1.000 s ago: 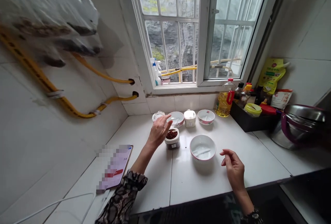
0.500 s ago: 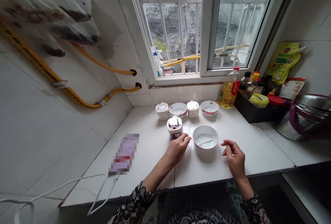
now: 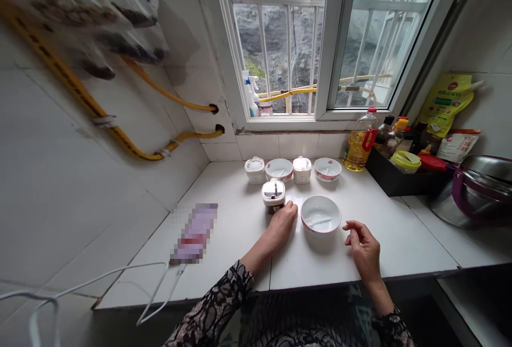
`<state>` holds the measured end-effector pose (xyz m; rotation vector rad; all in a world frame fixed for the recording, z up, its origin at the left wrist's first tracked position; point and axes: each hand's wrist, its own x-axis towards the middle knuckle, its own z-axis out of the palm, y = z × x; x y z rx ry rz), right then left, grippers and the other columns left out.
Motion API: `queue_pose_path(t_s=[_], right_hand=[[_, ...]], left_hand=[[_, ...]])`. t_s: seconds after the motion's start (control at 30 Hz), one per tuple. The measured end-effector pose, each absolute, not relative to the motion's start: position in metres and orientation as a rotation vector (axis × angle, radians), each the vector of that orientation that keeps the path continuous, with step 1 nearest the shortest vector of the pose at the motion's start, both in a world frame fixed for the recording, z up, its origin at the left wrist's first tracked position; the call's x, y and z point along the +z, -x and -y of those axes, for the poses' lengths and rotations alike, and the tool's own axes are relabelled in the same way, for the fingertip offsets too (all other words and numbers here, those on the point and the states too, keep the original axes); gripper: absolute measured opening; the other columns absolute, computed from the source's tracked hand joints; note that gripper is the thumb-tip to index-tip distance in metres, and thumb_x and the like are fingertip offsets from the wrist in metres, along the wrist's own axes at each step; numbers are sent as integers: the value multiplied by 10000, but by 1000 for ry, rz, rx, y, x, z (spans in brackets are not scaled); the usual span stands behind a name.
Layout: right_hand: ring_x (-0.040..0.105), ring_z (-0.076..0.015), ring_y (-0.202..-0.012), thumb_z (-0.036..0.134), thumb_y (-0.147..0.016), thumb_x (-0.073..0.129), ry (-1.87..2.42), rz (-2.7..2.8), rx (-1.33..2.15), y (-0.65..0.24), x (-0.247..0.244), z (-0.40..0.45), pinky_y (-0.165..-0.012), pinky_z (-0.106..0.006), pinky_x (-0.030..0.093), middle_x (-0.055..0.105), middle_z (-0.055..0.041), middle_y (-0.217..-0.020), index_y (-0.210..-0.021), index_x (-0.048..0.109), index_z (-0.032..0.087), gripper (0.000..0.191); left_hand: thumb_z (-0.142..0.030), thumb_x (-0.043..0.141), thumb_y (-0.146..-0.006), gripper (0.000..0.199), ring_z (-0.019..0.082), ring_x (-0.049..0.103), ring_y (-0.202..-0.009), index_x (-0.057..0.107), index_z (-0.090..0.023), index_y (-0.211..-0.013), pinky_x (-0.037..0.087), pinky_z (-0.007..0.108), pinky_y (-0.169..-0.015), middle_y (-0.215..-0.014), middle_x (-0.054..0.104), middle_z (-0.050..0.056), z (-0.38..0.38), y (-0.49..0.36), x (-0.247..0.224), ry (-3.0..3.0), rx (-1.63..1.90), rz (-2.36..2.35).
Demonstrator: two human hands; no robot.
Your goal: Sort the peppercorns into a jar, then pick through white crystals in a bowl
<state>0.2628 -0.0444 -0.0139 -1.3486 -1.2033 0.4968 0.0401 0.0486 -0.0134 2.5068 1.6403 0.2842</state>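
Note:
My left hand (image 3: pixel 283 220) is low over the counter, between a small lidded seasoning jar (image 3: pixel 274 193) with dark contents and a white bowl (image 3: pixel 320 214). Its fingers are bent down and together; what they hold, if anything, is hidden. A white spoon (image 3: pixel 320 222) lies inside the bowl, which has a thin red rim. To the right of the bowl, apart from it, my right hand (image 3: pixel 365 245) hovers with loosely curved fingers and nothing visible in them.
Behind stand two white lidded jars (image 3: pixel 255 171) (image 3: pixel 302 170) and two flowered bowls (image 3: pixel 279 170) (image 3: pixel 328 170). An oil bottle (image 3: pixel 358 147), a black condiment box (image 3: pixel 386 173) and a steel pot (image 3: pixel 456 203) are at right. A blurred purple object (image 3: pixel 196 234) with a white cable lies left.
The fingers of my left hand have bent downward and closed together beside the jar. My right hand keeps nearly the same pose. The view has shifted slightly.

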Motion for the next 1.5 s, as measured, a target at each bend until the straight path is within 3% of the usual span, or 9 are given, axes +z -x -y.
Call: queue_pose_path(t_s=[0.37,0.63,0.8,0.87,0.93,1.13,1.37,1.5], right_hand=[[559,-117,-483,351,-838,571,1296,1267,585,-268,2,45,-507,-279,534,690,-36,-781,-895,657,186,195],[596,-137,-537,280,-895,499,1149,1631,487,-249,68,13,-565,-302,548,703,-36,-803,-948,645,206,172],[663,-239,-964,200,-871,575,955,2235,365,-198,96,-45,-866,-408,542,700,-99,-1049,-1131,616,209,263],[595,-283,-1155,221,-808,696,897,2424,363,-176,95,-69,-977,-450,496,626,-143,-1244,-1262,553,196,477],[559,-310,-1202,255,-750,778,910,2567,358,-159,91,-87,-997,-467,480,583,-173,-1289,-1336,498,173,655],[579,-282,-1121,338,-742,801,881,2693,364,-143,79,-109,-959,-427,499,558,-155,-1261,-1311,522,167,656],[600,-260,-1114,401,-783,758,872,2606,613,-149,82,-122,-969,-391,485,589,-134,-1273,-1234,621,189,517],[648,-212,-930,512,-885,594,962,2480,882,-147,93,-137,-799,-310,508,704,-70,-1052,-1115,691,182,414]], left_hand=[[-122,410,-970,148,171,604,-786,547,-165,-936,428,261,-681,-985,616,78,-41,-32,-5,-2441,327,-1603],[-57,482,-899,154,178,621,-743,547,-179,-831,432,255,-642,-884,629,62,-35,-26,-12,-2447,486,-1566],[-99,464,-895,148,155,613,-698,558,-190,-825,443,239,-618,-837,641,25,-24,-1,-7,-2449,638,-1529],[-114,450,-907,154,154,621,-720,553,-193,-824,464,242,-641,-843,647,22,-23,12,-1,-2447,695,-1523],[-129,447,-915,154,158,632,-763,549,-196,-822,488,253,-688,-852,652,26,-22,26,5,-2442,777,-1507],[-233,450,-952,182,151,618,-697,548,-202,-802,493,251,-640,-771,620,13,-24,56,14,-2254,1273,-1385],[-275,484,-958,174,151,615,-755,571,-209,-823,495,241,-654,-823,627,17,-28,64,25,-2198,1451,-1419],[-240,524,-937,131,140,612,-758,599,-206,-834,501,235,-674,-867,629,22,-39,60,34,-2222,1408,-1456]])
